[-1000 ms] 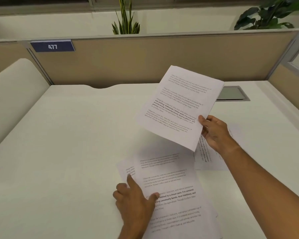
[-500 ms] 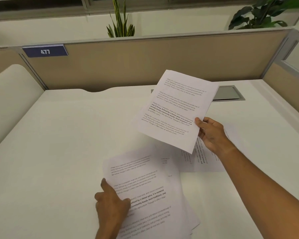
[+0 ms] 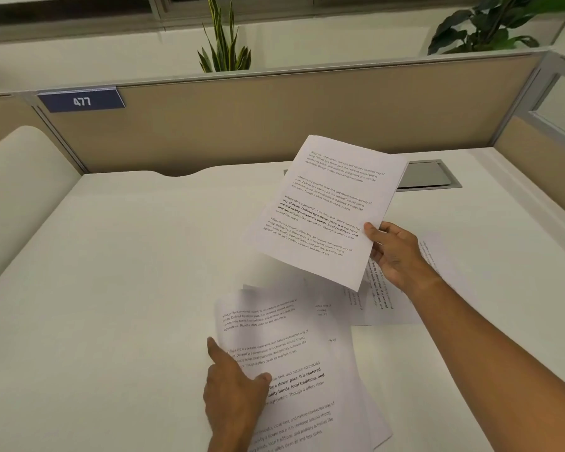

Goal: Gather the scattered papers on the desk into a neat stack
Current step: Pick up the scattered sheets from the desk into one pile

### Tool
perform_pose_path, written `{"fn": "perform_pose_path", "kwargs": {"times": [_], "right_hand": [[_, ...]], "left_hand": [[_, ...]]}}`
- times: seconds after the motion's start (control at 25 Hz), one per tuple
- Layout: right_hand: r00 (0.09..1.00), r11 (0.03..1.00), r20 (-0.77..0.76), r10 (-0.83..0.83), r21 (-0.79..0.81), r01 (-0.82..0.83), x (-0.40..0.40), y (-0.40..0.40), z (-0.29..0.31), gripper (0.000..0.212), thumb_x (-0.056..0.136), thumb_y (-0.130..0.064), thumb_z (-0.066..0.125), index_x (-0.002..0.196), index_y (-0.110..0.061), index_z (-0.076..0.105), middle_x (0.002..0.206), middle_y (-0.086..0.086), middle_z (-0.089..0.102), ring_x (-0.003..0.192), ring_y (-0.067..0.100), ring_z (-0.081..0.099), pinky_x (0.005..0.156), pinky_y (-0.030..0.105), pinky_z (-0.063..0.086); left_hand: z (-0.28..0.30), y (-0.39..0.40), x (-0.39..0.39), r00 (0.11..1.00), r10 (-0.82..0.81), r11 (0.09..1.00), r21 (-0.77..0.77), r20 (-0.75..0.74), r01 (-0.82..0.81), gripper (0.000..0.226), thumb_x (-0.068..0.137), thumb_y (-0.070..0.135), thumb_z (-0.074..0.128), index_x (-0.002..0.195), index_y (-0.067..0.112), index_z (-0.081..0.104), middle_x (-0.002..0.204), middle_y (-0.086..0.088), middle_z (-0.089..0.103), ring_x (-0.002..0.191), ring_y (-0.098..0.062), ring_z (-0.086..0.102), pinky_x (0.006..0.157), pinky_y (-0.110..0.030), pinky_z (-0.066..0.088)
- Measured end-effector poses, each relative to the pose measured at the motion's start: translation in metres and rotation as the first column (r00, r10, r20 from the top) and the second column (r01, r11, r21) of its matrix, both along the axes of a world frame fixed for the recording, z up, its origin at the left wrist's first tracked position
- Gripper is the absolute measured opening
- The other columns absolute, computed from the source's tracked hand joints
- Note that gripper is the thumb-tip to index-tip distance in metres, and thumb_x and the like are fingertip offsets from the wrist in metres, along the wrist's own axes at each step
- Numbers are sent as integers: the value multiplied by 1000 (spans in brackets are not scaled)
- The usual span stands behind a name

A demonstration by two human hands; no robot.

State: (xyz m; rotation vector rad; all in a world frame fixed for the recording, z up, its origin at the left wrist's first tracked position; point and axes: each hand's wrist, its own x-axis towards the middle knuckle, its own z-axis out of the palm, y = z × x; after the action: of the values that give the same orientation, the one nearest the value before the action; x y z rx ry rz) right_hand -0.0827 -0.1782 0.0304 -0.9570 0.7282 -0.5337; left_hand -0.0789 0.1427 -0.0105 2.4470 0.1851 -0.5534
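Observation:
My right hand [image 3: 393,252] pinches the right edge of a printed sheet [image 3: 323,210] and holds it tilted above the white desk [image 3: 128,288]. A loose pile of printed papers [image 3: 294,363] lies near the front of the desk, its sheets fanned out of line. My left hand [image 3: 234,393] rests on that pile's left edge, fingers pressing the top sheet. More printed sheets [image 3: 382,305] lie flat under and behind my right hand, partly hidden by it and by the held sheet.
A grey cable hatch [image 3: 428,174] is set into the desk at the back right. Beige partition panels [image 3: 274,119] wall the desk at the back and right, with a blue "477" plate [image 3: 81,101]. Two plants stand behind the partition.
The pile under my left hand has slid left and turned a little. My left hand moved to its left edge. The held sheet stays raised in my right hand.

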Motion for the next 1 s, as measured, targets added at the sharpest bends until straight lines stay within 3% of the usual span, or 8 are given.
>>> {"fn": "perform_pose_path", "kwargs": {"times": [0.16,0.24,0.32,0.52,0.64,0.76,0.84,1.0], "right_hand": [[1000,1000,18,-6,-3,6,-5,-7,6,9,86,-4,70,95,-7,70,86,3,80,76,15,76,61,25,59],[998,1000,57,-26,15,25,-8,-15,14,11,87,-5,69,98,-7,70,89,4,80,78,16,76,63,26,59],[992,998,108,-65,30,62,-13,-27,24,13,88,-6,68,101,-8,69,93,4,79,81,16,76,66,27,60],[958,982,220,-186,58,178,-32,-56,50,22,91,-13,66,112,-9,68,108,7,76,98,22,73,82,37,60],[940,964,214,-265,40,263,-50,-73,54,30,88,-14,68,117,-6,65,122,13,70,113,26,67,98,44,53],[928,948,195,-318,30,318,-65,-84,51,25,89,-13,68,113,-6,67,120,14,71,106,24,70,94,42,56],[921,938,176,-346,34,346,-71,-88,43,21,89,-10,67,109,-5,69,116,14,73,99,23,73,83,37,60],[925,933,121,-361,36,359,-80,-95,27,22,88,-9,69,110,-5,70,108,11,76,95,22,74,73,32,60]], "left_hand": [[22,22,13,997,-2,964,-264,74,22,95,62,8,85,138,28,33,87,4,67,88,-26,65,82,-37,51],[46,43,32,978,-138,927,-326,158,183,85,56,7,90,117,45,44,74,11,73,80,-15,72,71,-31,53],[74,50,60,912,-348,868,-294,218,401,77,54,16,91,107,51,47,85,22,75,78,-2,72,67,-25,55],[103,-45,127,565,-774,567,-82,287,819,51,72,21,83,105,43,51,94,20,69,87,3,66,70,-13,51],[85,-146,149,350,-898,361,-10,266,933,46,79,20,77,117,28,53,109,0,68,97,-19,65,83,-35,56],[59,-237,152,153,-950,200,154,273,968,31,81,20,74,109,16,61,112,-8,68,101,-26,63,85,-43,55],[40,-279,147,78,-964,142,245,254,959,36,82,23,73,115,12,63,119,-10,64,112,-29,58,92,-45,51],[9,-310,144,20,-994,58,372,106,926,87,72,52,76,145,24,39,147,-8,40,135,-31,35,109,-50,35]]}}
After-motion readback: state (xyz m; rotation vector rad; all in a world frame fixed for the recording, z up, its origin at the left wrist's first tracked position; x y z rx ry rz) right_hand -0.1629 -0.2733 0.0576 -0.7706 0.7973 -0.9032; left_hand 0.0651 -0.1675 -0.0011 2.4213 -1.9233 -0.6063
